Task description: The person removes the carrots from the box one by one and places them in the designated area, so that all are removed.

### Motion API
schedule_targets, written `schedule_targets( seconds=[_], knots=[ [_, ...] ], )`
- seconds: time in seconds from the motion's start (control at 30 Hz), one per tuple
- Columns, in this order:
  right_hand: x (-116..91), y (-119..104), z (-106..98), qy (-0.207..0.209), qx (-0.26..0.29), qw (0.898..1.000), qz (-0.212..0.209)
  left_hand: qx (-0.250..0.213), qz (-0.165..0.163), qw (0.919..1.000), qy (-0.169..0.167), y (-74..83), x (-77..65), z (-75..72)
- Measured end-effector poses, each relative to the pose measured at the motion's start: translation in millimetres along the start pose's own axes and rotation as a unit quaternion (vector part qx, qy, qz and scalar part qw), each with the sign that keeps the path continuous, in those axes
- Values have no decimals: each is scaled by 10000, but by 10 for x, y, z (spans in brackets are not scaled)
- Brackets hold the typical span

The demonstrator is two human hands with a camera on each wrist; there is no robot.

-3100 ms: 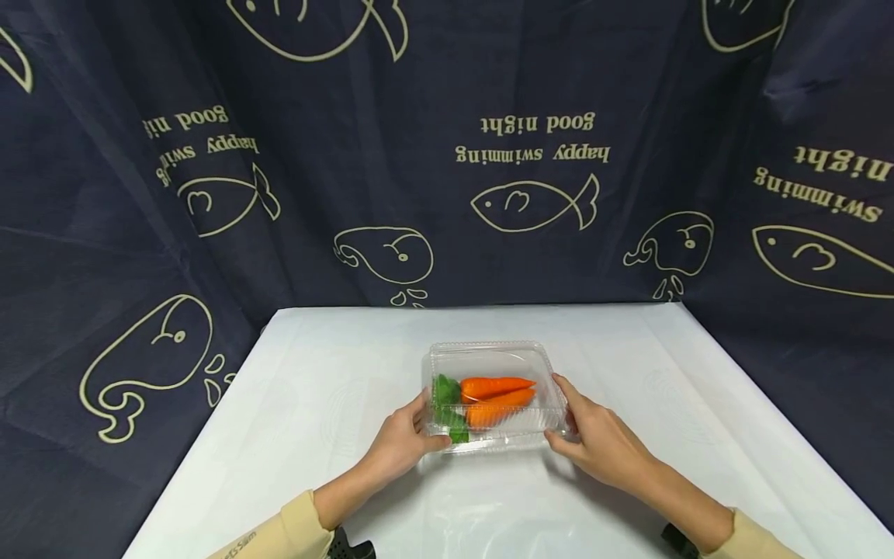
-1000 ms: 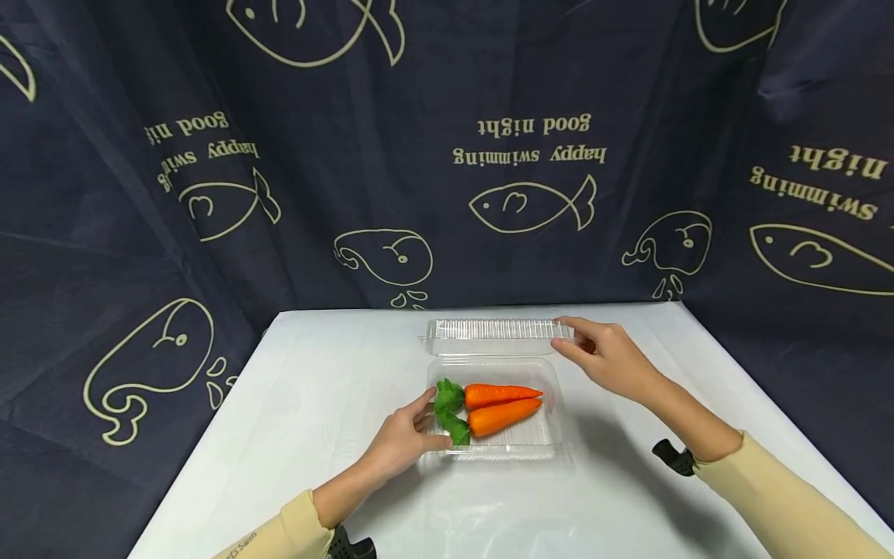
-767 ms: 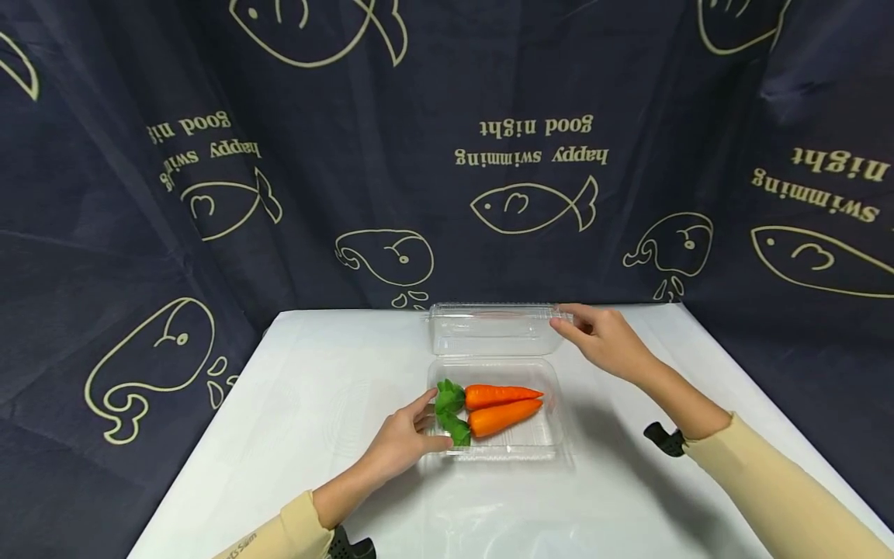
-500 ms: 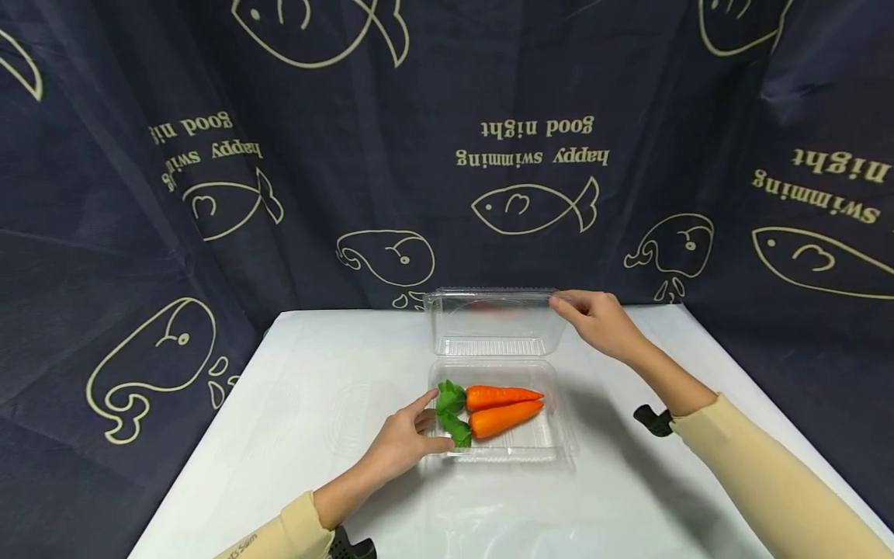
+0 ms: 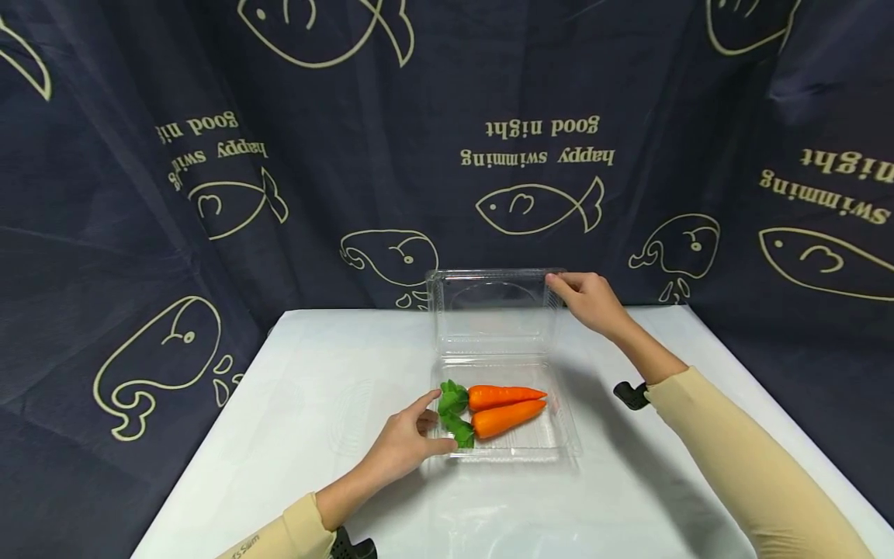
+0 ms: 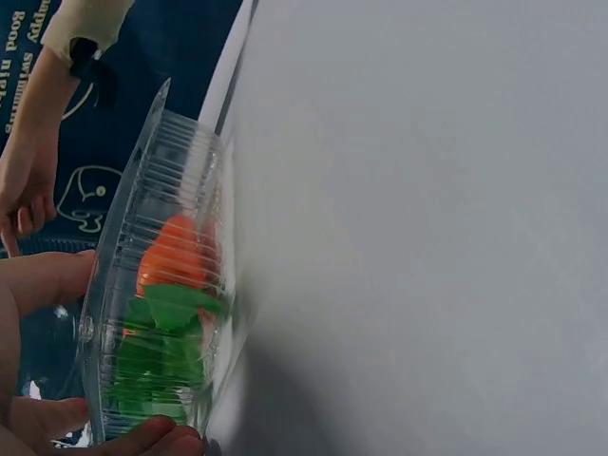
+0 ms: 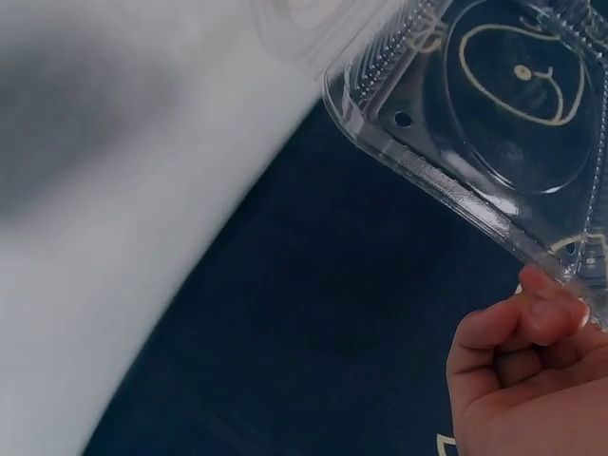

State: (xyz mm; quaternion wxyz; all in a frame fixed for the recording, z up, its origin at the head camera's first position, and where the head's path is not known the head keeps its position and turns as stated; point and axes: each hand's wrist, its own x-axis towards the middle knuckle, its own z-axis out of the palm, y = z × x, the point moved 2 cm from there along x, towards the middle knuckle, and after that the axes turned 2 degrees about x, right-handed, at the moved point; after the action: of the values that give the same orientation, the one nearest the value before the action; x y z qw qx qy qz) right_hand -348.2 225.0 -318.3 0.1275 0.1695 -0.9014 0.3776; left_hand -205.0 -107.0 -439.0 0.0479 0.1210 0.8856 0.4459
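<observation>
- At left, we see a person's left hand, thumb and fingers parted yet curled round the left side of the clear base; how far the fingertips reach underneath, we cannot quite tell.
- Farther back, at right, the right hand pinches the raised clear lid at its upper right corner, thumb against fingers.
- Inside the base, we count two orange carrots, side by side, tips to the right, green tops near the left hand.
- The base rests on a white table before a dark, fish-printed curtain.
</observation>
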Motion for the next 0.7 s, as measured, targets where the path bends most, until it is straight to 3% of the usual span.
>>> schedule_targets(
  seconds=[0.7],
  knots=[
    [295, 279, 144, -97, 91, 9978, 654, 388, 150, 9990, 158, 16, 6, 8]
  ],
)
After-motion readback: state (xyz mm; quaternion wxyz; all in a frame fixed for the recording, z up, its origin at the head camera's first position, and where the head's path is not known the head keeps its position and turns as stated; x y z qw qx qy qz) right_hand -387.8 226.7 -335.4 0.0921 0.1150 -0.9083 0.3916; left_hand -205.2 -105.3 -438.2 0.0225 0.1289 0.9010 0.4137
